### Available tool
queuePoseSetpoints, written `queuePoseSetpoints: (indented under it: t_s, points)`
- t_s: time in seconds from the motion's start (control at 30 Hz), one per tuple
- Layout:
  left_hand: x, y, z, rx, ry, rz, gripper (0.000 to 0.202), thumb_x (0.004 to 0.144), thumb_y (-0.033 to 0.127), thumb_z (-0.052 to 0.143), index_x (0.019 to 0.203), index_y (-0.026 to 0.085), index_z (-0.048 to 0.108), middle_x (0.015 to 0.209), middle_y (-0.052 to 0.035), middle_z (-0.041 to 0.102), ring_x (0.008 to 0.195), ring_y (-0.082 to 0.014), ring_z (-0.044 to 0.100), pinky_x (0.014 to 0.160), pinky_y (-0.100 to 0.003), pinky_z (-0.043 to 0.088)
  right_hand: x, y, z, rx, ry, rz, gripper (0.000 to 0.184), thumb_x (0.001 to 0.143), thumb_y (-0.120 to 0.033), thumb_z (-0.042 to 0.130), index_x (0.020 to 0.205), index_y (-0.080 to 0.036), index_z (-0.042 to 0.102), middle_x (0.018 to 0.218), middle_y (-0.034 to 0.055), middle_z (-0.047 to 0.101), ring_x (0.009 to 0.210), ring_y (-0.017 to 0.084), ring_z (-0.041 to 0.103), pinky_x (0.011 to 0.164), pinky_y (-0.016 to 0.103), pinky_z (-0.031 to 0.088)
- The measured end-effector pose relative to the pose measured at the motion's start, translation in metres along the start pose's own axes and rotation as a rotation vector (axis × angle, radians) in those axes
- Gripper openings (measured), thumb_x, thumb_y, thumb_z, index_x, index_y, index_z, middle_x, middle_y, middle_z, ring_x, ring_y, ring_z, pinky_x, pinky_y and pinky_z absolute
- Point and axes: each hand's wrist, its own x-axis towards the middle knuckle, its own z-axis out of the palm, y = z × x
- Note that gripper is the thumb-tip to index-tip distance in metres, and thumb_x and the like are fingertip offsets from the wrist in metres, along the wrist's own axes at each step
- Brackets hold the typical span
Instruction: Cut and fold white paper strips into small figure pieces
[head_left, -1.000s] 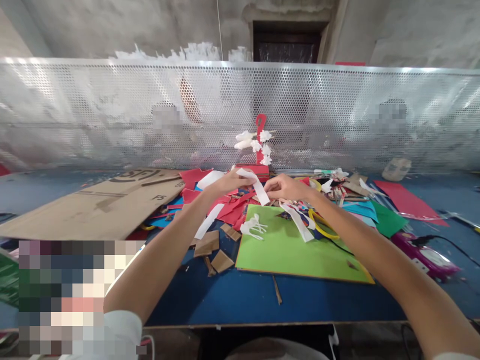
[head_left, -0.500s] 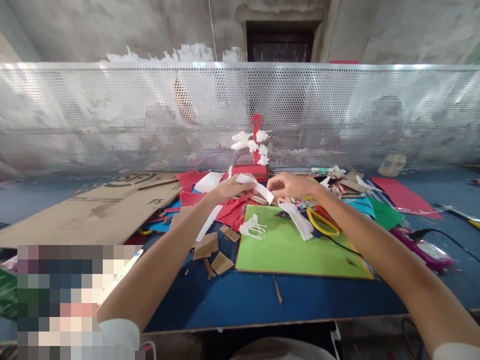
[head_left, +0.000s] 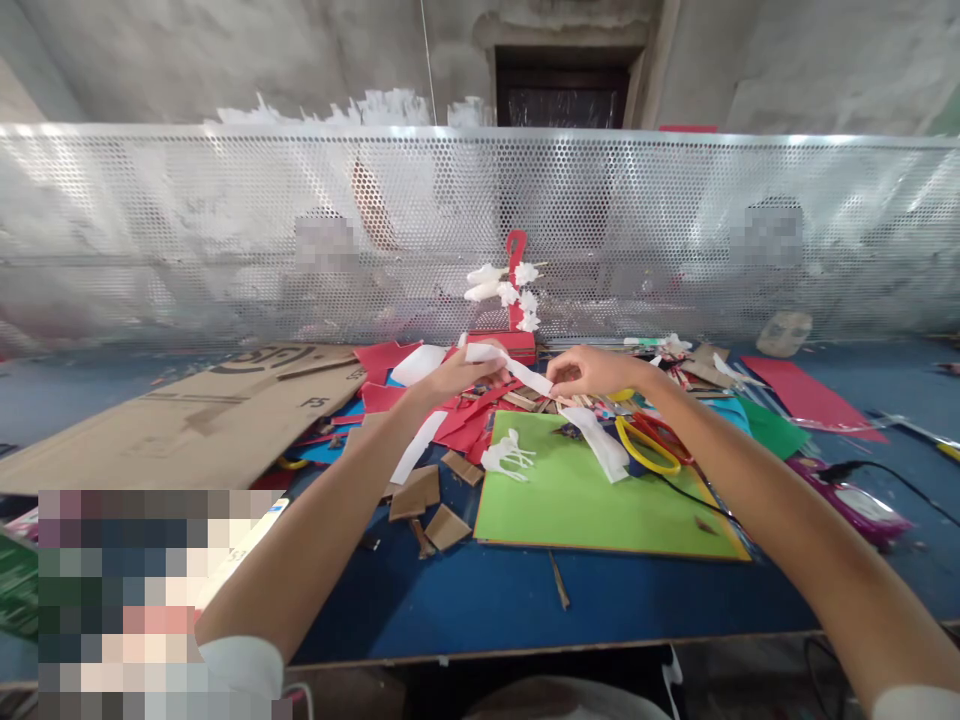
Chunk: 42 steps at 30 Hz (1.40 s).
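Observation:
A narrow white paper strip [head_left: 531,377] stretches between my hands above the scrap pile. My left hand [head_left: 466,372] is closed on its left part, with the strip's end passing over the fingers. At the other end, my right hand [head_left: 592,370] pinches the tip between bent fingers. Below them lies a light green sheet [head_left: 600,520], bearing a fringed white paper piece [head_left: 508,456] and a crumpled white strip [head_left: 600,443]. Scissors with yellow and red handles [head_left: 649,452] rest at the sheet's right side. Another white strip [head_left: 417,447] lies beside my left forearm.
Behind the hands stands a red stand [head_left: 516,250] with white paper flowers [head_left: 528,300], before a perforated metal panel [head_left: 637,230]. Flat cardboard [head_left: 187,420] covers the left side. Brown cardboard scraps [head_left: 416,492] lie nearer. A purple device [head_left: 855,500] with a black cord sits right.
The right fingertips have come onto the strip's right end, which was hanging free beside them. The strip is now drawn out more to the right.

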Motion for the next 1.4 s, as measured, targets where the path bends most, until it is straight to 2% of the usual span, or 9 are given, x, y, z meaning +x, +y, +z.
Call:
queuePoseSetpoints:
  t_s: [0.27,0.43,0.57,0.73,0.87,0.97,1.1,1.3,1.4]
  points:
    - [-0.002,0.006,0.004,0.097,-0.037,0.066,0.03,0.083,0.042,0.063,0.092,0.013,0.063,0.08,-0.005,0.066,0.07,-0.0124,0.06,0.068,-0.025,0.047,0.007,0.002,0.014,0.367,0.026,0.114,0.035,0.095,-0.039,0.048,0.123,-0.018,0.051,0.105,0.0129,0.07,0.09,0.021,0.066,0.066,0.029,0.051]
    - [-0.003,0.011,0.006,0.098,0.04,0.038,0.033,0.076,0.042,0.07,0.092,0.013,0.064,0.078,-0.0033,0.065,0.068,-0.0119,0.059,0.065,-0.024,0.046,0.013,0.004,0.028,0.612,0.063,0.155,0.043,0.092,-0.034,0.056,0.131,-0.022,0.044,0.117,0.0117,0.064,0.101,0.021,0.064,0.077,0.031,0.054]
    - [-0.004,0.013,0.006,0.107,0.046,0.052,0.033,0.074,0.041,0.072,0.091,0.014,0.066,0.08,-0.0033,0.066,0.067,-0.0113,0.058,0.066,-0.025,0.046,0.018,0.01,0.035,0.706,0.099,0.14,0.047,0.086,-0.029,0.063,0.13,-0.023,0.046,0.109,0.008,0.065,0.09,0.017,0.065,0.079,0.03,0.054]
    - [-0.004,0.011,0.005,0.101,0.038,0.098,0.029,0.074,0.037,0.074,0.088,0.013,0.068,0.084,-0.0051,0.067,0.075,-0.0138,0.06,0.072,-0.027,0.046,0.022,0.016,0.036,0.608,0.187,0.125,0.042,0.077,-0.026,0.07,0.116,-0.02,0.055,0.091,0.004,0.065,0.075,0.014,0.061,0.068,0.026,0.051]
    - [-0.005,0.006,0.001,-0.137,-0.036,-0.001,0.041,0.075,0.037,0.073,0.109,0.017,0.063,0.099,-0.009,0.068,0.088,-0.0168,0.063,0.078,-0.028,0.047,0.023,0.014,0.031,0.492,0.205,0.085,0.039,0.077,-0.026,0.068,0.113,-0.018,0.055,0.088,0.0037,0.065,0.075,0.014,0.06,0.069,0.027,0.049]
    - [-0.007,0.003,-0.003,-0.342,-0.096,-0.162,0.053,0.08,0.05,0.065,0.124,0.022,0.054,0.11,-0.0123,0.066,0.097,-0.0208,0.064,0.082,-0.032,0.049,0.021,0.012,0.027,0.384,0.195,0.065,0.036,0.076,-0.023,0.067,0.109,-0.018,0.055,0.087,0.0043,0.065,0.076,0.015,0.06,0.069,0.027,0.048]
    - [-0.009,0.004,-0.006,-0.486,-0.079,-0.3,0.069,0.08,0.072,0.048,0.126,0.021,0.053,0.11,-0.0157,0.066,0.1,-0.027,0.065,0.085,-0.04,0.05,0.019,0.007,0.024,0.321,0.173,0.034,0.031,0.075,-0.021,0.066,0.101,-0.019,0.051,0.085,0.003,0.065,0.073,0.014,0.059,0.066,0.025,0.046]
    - [0.001,0.007,0.0,-0.347,0.129,-0.265,0.064,0.083,0.072,0.04,0.111,0.018,0.059,0.114,-0.0151,0.066,0.098,-0.0251,0.065,0.081,-0.037,0.049,0.012,-0.007,0.017,0.274,0.122,0.041,0.027,0.075,-0.025,0.067,0.095,-0.019,0.052,0.089,0.0049,0.065,0.078,0.015,0.061,0.067,0.027,0.047]
    - [0.004,0.013,0.006,-0.184,0.057,-0.181,0.049,0.084,0.058,0.054,0.111,0.017,0.06,0.12,-0.0143,0.064,0.105,-0.0241,0.061,0.087,-0.035,0.046,0.009,-0.011,0.012,0.248,0.115,0.02,0.024,0.075,-0.025,0.068,0.094,-0.018,0.054,0.089,0.0053,0.065,0.078,0.015,0.06,0.068,0.028,0.047]
